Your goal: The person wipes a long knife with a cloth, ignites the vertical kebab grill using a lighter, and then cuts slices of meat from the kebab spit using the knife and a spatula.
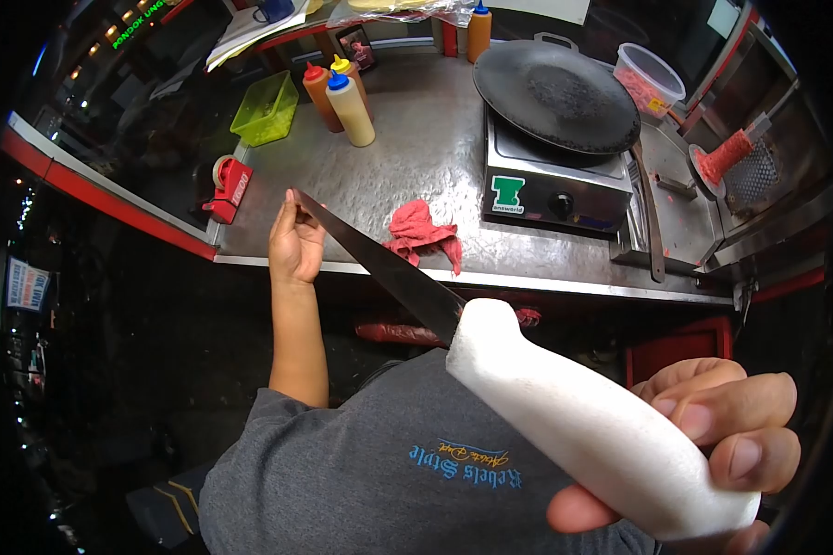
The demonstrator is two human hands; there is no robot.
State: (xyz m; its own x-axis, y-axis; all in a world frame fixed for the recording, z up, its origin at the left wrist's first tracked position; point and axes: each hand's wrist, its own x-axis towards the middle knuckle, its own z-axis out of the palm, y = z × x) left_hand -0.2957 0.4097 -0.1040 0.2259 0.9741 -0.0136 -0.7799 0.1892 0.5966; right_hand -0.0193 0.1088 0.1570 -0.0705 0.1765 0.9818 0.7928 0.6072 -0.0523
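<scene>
A large knife with a white handle point(565, 407) and a long dark blade point(379, 264) stretches across my view, close to the camera at its handle end. My right hand point(731, 425) is closed round the butt of the handle, with the thumb below and the fingertips on top. At the far end, my left hand point(296, 242) has its fingertips at the blade's tip and seems to pinch it, palm turned up. Beyond the blade a crumpled red cloth point(421, 231) lies by the front edge of the steel counter point(416, 120).
A black griddle pan point(555, 92) sits on a gas stove point(555, 190). Sauce bottles point(350, 111), a green basket point(265, 109) and a red tape dispenser point(229, 190) stand to the left. A meat spit point(727, 155) and a plastic tub point(648, 79) are at the right.
</scene>
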